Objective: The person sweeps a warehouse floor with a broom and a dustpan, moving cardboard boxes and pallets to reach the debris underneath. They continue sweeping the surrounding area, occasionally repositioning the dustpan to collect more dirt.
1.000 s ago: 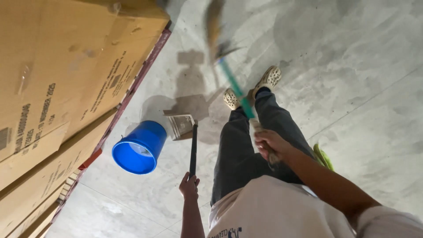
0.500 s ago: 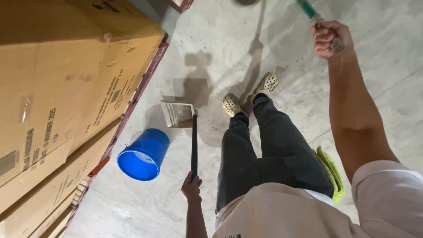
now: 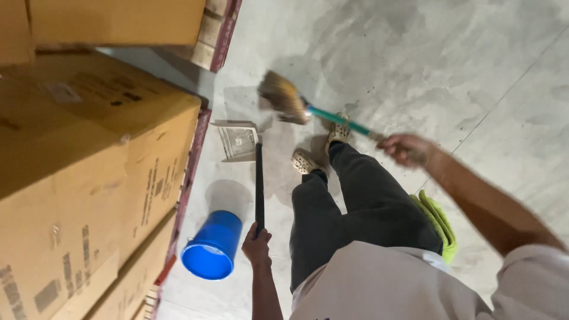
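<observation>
a bright blue round plastic bucket (image 3: 212, 252) stands on the pale grey mottled concrete floor (image 3: 450, 65). the long-handled dustpan (image 3: 239, 141) has a grey pan and a black handle. the broom (image 3: 288, 98) has tan straw bristles and a teal stick. the stacked cardboard boxes (image 3: 89, 160) are brown with dark print. a lime green folded cloth (image 3: 440, 222) hangs beside dark grey trousers (image 3: 361, 207).
</observation>
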